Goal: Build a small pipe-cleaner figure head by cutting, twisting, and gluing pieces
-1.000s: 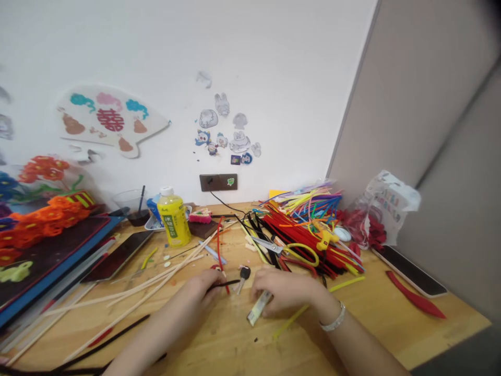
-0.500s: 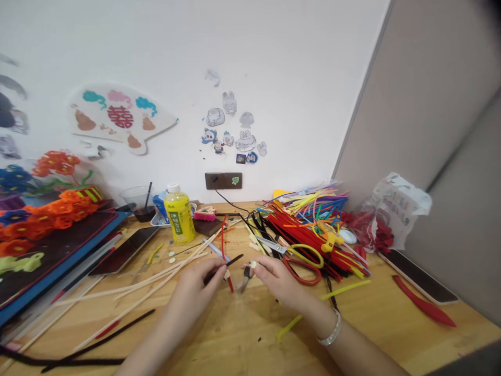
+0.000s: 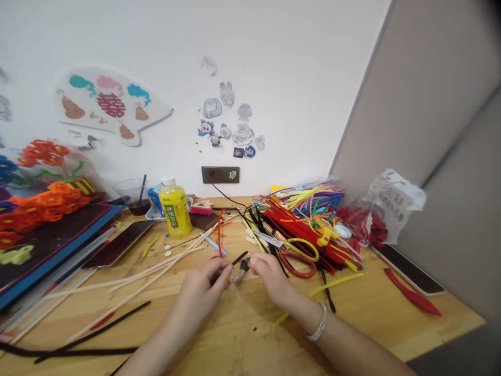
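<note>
My left hand (image 3: 209,282) is closed around a short black fuzzy stem (image 3: 240,257), like a pipe cleaner, whose tip points up and right past the fingertips. My right hand (image 3: 270,277) is pinched shut at a small black-and-grey piece (image 3: 245,265), with a pale grey tail hanging toward the left fingers; its exact make is too small to tell. The two hands face each other just above the table. Behind my left hand a red stem (image 3: 220,232) stands up, its lower end hidden. Scissors (image 3: 299,250) with yellow and red handles lie beyond my right hand.
Bundled coloured pipe cleaners (image 3: 305,224) fill the back right, near a phone (image 3: 409,269) and a red strip (image 3: 413,293). A yellow bottle (image 3: 175,209) stands at back left. Cream stems (image 3: 156,277), another phone (image 3: 119,243) and orange fuzzy flowers (image 3: 50,206) lie left.
The view has shifted slightly. The hands have come a little closer together, and the black stem's tip now lies nearer the small dark piece. The red stem's lower end is now hidden.
</note>
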`<state>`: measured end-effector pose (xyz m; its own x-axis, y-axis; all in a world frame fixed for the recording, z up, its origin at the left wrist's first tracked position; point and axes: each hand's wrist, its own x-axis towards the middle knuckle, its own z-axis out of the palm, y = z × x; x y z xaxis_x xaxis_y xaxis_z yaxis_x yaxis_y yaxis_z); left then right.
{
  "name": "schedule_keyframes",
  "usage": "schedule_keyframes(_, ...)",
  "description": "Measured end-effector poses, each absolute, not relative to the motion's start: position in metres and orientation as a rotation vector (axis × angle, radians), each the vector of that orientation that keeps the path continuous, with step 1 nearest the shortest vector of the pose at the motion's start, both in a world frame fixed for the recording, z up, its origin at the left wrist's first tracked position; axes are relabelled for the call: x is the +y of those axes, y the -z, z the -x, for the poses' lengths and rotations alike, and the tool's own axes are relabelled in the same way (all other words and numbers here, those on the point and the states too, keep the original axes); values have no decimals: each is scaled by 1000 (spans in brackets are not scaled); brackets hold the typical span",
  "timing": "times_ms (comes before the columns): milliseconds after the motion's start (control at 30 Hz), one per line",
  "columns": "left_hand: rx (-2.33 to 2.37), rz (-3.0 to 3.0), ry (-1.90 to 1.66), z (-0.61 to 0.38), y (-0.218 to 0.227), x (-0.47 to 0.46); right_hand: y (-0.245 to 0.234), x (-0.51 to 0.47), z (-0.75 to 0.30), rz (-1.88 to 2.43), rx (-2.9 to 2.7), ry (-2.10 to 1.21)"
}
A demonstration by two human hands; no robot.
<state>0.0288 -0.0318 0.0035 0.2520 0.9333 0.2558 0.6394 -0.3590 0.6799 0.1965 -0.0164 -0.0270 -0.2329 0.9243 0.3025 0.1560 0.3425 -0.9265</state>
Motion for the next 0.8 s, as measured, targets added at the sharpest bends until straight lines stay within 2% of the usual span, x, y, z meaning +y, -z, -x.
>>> schedule_keyframes(800,1250,-1932,-814,-28,-6,-32,30,-13,-198,1095,-1739,-829)
